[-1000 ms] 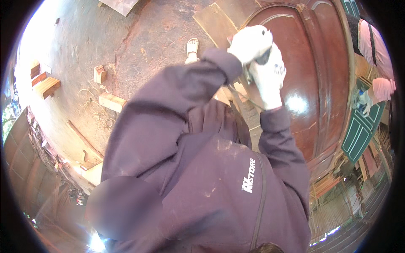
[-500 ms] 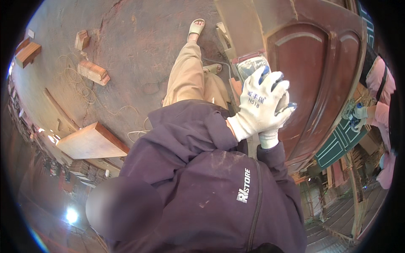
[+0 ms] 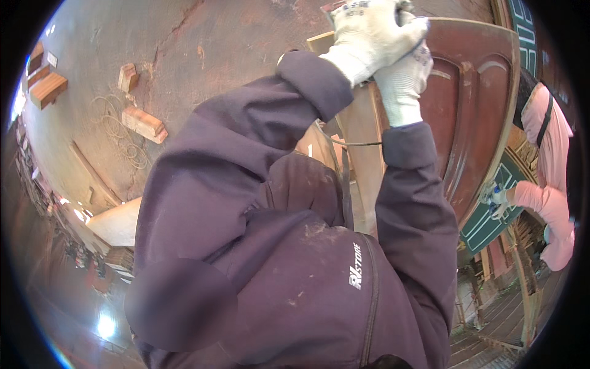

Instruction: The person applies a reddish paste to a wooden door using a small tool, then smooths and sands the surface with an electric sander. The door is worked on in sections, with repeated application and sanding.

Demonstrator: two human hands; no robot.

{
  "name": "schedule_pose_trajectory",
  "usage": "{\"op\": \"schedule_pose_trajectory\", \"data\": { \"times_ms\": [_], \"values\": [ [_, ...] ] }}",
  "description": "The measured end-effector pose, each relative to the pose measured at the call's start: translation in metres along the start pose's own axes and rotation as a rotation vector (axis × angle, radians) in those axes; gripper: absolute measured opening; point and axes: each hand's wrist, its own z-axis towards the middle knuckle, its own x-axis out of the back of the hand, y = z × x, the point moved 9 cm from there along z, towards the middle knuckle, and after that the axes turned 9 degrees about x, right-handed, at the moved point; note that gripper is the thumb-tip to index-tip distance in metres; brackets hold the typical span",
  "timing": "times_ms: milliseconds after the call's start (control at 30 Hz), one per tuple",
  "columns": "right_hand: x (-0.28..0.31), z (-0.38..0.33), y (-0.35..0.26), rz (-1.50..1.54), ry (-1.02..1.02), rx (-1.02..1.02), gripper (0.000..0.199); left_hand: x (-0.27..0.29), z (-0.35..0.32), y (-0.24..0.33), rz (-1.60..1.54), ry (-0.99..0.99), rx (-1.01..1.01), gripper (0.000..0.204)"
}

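Both my hands wear white knitted gloves and are pressed together over a power tool that looks like a sander (image 3: pixel 332 6), at the far end of a wooden door. My left hand (image 3: pixel 364 34) lies uppermost, its fingers closed around the tool's grip. Against it, partly covered, is my right hand (image 3: pixel 405 72), also closed; most of its fingertips are hidden. Only a small edge of the tool shows past the left glove. The door (image 3: pixel 437 123) is dark red-brown with raised, arched panels and a paler left edge. A cord (image 3: pixel 356 144) passes by my right cuff.
At the right, a person in pink has a gloved hand (image 3: pixel 499 198) near a green panel (image 3: pixel 490 229). Wood blocks (image 3: pixel 142 124) and a loose coiled cable (image 3: pixel 110 120) lie on the floor at left. A pale thick board (image 3: pixel 114 222) is beside my left sleeve.
Both hands have slid away from me with the tool, toward the door's far end, and my arms are stretched out. My left sleeve now covers the leg. The other person's hand has shifted.
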Motion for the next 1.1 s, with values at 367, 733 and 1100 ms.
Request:
{"op": "schedule_pose_trajectory", "data": {
  "times_ms": [367, 733, 1100],
  "values": [
    [0.064, -0.211, 0.022, 0.215, -0.237, -0.406, 0.072, -0.079, -0.207, 0.014, 0.270, -0.753, 0.201, 0.040],
    [0.131, -0.475, 0.058, 0.320, -0.259, -0.677, 0.086, -0.118, -0.453, 0.055, 0.187, -0.910, 0.303, 0.033],
    [0.132, -0.506, 0.072, 0.182, -0.328, -0.530, 0.086, -0.128, -0.482, 0.044, 0.024, -0.953, 0.382, 0.029]
  ]
}}
